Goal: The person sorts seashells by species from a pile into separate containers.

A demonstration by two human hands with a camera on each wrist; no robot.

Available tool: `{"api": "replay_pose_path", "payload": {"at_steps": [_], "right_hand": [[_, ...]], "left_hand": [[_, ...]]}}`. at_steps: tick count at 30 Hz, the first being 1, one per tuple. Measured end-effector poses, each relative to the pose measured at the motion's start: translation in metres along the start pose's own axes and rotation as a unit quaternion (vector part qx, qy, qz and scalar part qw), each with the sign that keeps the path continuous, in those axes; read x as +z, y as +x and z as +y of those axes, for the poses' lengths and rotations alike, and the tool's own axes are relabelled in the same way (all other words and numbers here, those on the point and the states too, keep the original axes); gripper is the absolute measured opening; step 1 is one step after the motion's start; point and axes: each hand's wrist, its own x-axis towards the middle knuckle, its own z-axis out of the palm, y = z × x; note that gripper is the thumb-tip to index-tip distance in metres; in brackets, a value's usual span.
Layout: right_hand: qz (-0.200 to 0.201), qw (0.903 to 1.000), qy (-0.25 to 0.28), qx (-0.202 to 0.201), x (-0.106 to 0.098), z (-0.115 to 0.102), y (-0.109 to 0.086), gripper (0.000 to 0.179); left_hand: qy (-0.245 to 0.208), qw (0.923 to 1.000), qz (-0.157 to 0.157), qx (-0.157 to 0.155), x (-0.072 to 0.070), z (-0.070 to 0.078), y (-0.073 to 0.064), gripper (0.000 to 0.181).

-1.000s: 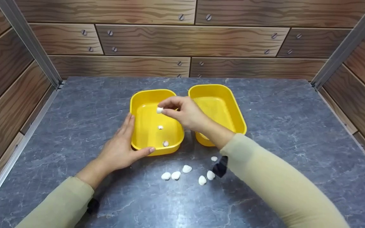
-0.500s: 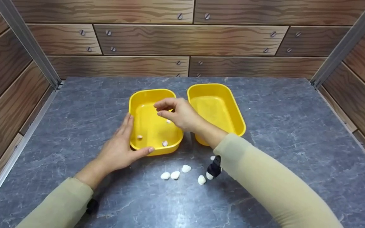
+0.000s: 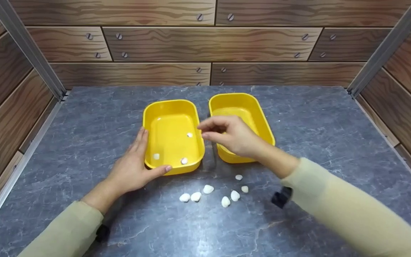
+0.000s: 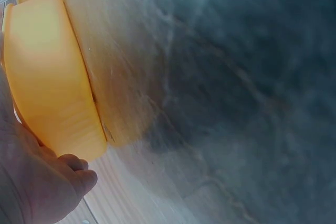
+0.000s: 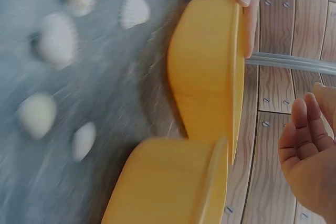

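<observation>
Two yellow plastic containers stand side by side. My left hand (image 3: 131,165) grips the near left corner of the left container (image 3: 173,170), fingers along its left side and thumb over the front rim. Inside lie three small white seashells, one (image 3: 189,135) towards the right wall, another (image 3: 156,156) by the left and the third (image 3: 184,161) near the front. Above the gap between the containers hovers my right hand (image 3: 234,137), its fingers loosely bent with nothing between them. It partly covers the right container (image 3: 267,123); the right wrist view also shows these fingers (image 5: 302,129) bare.
Several white seashells lie scattered on the grey marbled table in front of the containers, among them one shell (image 3: 208,189) in the middle and another (image 3: 226,201) nearer me. Wood-patterned walls (image 3: 212,44) with metal corner posts enclose the table.
My right hand has let go of a seashell, which dropped into the left container, then moved right and out over the gap. My left hand has stayed in place.
</observation>
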Motion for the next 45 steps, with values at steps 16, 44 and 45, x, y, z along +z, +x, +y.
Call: {"api": "replay_pose_path", "payload": {"at_steps": [16,44,45], "right_hand": [[-0.004,0.9989,-0.047,0.0,-0.032,0.03,-0.091,0.018],[-0.042,0.9973,-0.02,0.057,-0.02,0.088,-0.148,0.022],[-0.044,0.997,-0.018,0.061,-0.019,0.089,-0.148,0.023]], "left_hand": [[0.008,1.0,0.0,0.001,0.0,0.0,0.0,0.128],[0.005,1.0,-0.001,-0.004,0.001,-0.001,0.0,0.128],[0.006,1.0,-0.002,-0.005,0.001,-0.001,0.0,0.128]]}}
